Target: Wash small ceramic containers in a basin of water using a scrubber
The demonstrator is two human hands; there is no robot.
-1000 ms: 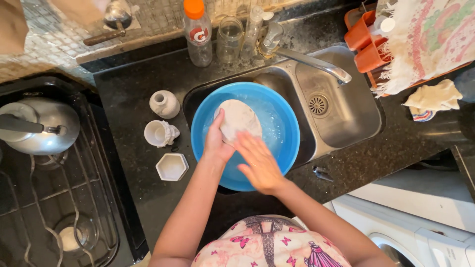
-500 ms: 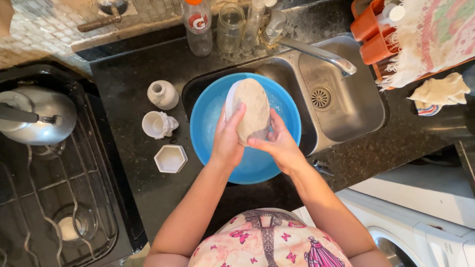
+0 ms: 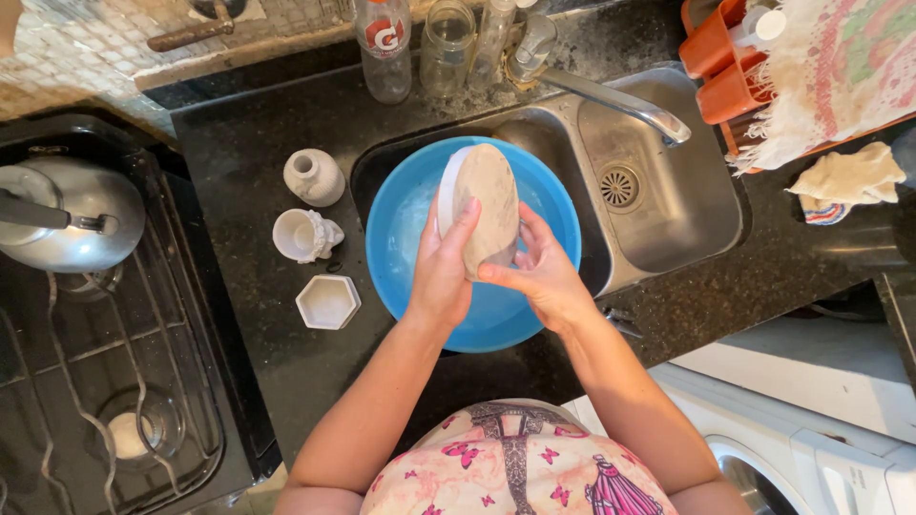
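A blue plastic basin (image 3: 401, 238) with a little milky water rests partly over the sink. Above it I hold a round white dish (image 3: 487, 195) tilted on its edge, its beige-stained underside facing right. My left hand (image 3: 441, 272) grips it from the left side, fingers up along the rim. My right hand (image 3: 542, 272) supports it from the right and below, thumb against the underside.
Three small white ceramic pieces stand left of the basin: a vase (image 3: 313, 176), a cup-like piece (image 3: 305, 235), a hexagonal pot (image 3: 328, 301). Steel sink (image 3: 668, 191) and faucet (image 3: 611, 95) at right, bottles and jars behind, kettle (image 3: 67, 215) on the stove at left, orange dish rack (image 3: 725, 57) with cloth.
The dish lay flat in the basin under both hands a second ago. It is now lifted out and turned up on its edge between both hands.
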